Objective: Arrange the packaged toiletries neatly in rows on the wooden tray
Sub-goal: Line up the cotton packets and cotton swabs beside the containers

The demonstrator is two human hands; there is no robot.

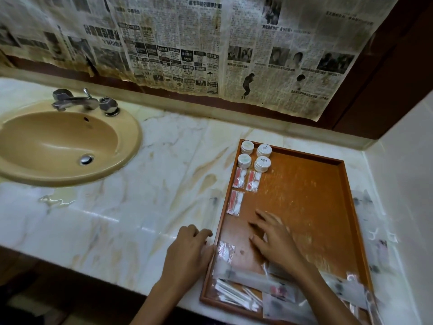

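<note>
Looking down from the head camera, the wooden tray (311, 191) lies on the marble counter (131, 207), to the right of the sink (58, 146). At its far left corner four small round white packs (255, 156) stand two by two, and just below them three flat sachets with red and white content (243, 186) lie in rows. The near end of the tray holds a loose pile of clear packets (255, 287), overlapping each other, and some more packets (372, 231) lie on the counter beside the tray's right rim. The left hand (187, 252) rests at the tray's left rim with the fingers curled; whether it pinches the packet next to it I cannot tell, because the picture is blurred there. The right hand (274, 238) is over the bare middle of the tray, fingers spread and almost straight, holding nothing. I judge that these packets are very light, thin and soft, and the plastic film is probably slippery, so they can slide on each other and on the smooth wood. It seems best to pinch one packet at its sealed edge, or to push it flat with straight fingers. The round packs look stiffer and can be taken by their sides.
</note>
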